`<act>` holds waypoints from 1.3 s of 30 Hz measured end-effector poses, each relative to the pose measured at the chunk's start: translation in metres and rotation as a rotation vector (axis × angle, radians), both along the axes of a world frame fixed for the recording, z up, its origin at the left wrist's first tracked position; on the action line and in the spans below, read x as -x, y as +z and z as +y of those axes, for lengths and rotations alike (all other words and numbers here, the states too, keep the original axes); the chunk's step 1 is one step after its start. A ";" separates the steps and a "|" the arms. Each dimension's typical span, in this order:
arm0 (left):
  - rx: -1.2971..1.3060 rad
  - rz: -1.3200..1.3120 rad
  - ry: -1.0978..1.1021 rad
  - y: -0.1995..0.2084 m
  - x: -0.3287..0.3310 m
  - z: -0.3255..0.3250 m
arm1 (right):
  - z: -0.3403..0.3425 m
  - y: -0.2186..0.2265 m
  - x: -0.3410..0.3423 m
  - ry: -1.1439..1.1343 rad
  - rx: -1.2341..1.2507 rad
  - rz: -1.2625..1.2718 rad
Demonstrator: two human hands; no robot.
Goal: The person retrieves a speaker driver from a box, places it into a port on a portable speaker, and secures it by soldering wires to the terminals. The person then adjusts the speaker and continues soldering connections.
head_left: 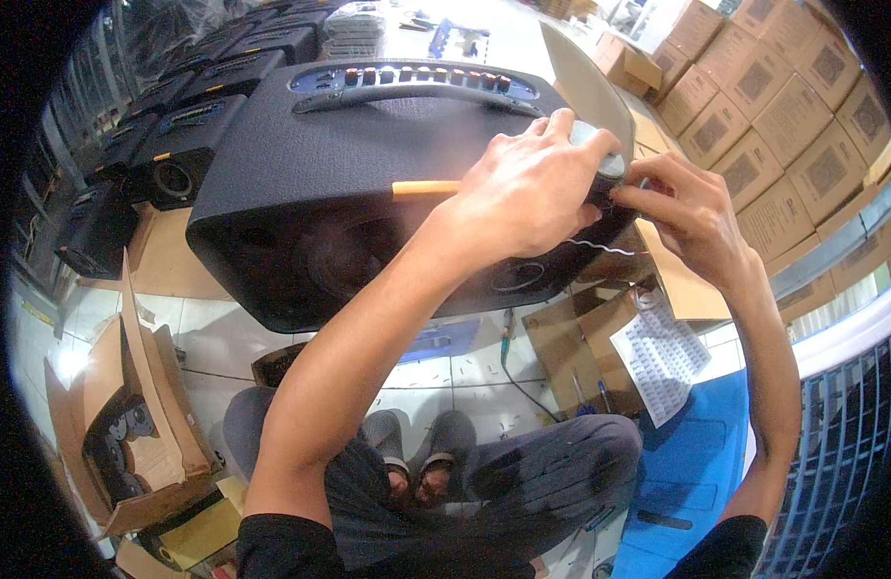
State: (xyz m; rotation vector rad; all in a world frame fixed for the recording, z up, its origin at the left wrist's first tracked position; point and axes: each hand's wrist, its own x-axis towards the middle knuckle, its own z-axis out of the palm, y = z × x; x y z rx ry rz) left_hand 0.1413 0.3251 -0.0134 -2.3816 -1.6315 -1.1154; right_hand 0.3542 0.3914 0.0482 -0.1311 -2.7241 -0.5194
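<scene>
Head: forearm [373,323] crosses speaker [359,140]; cartons [774,125] beyond.

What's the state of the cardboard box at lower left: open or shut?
Open: the cardboard box has a raised flap, and black rounded parts show inside.

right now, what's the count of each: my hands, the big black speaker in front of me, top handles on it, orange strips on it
left hand and right hand: 2
big black speaker: 1
top handle: 1
orange strip: 1
total: 5
</scene>
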 end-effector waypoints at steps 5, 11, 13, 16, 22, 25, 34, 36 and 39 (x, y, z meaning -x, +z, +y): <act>-0.013 -0.011 -0.009 -0.001 0.000 0.001 | 0.006 -0.001 0.001 -0.008 -0.161 -0.065; -0.023 -0.022 -0.011 -0.002 -0.001 0.002 | 0.005 -0.016 0.006 0.007 -0.201 0.066; -0.013 -0.021 -0.013 -0.001 0.000 0.002 | 0.003 -0.023 0.006 -0.026 -0.159 0.125; -0.009 -0.020 -0.011 -0.002 0.000 0.002 | 0.000 -0.036 0.007 -0.073 -0.017 0.238; -0.015 -0.016 -0.009 -0.003 0.000 0.004 | -0.003 -0.055 0.012 -0.144 0.274 0.453; -0.014 -0.015 -0.014 -0.002 0.001 0.004 | -0.009 -0.059 0.011 -0.271 0.526 0.523; -0.001 -0.046 -0.047 0.000 0.002 0.002 | -0.008 -0.052 0.009 -0.235 0.548 0.498; 0.003 -0.041 -0.044 0.000 0.002 0.002 | -0.007 -0.051 0.008 -0.209 0.524 0.474; -0.012 -0.005 -0.006 -0.001 0.001 0.002 | -0.007 -0.051 0.006 -0.236 0.512 0.433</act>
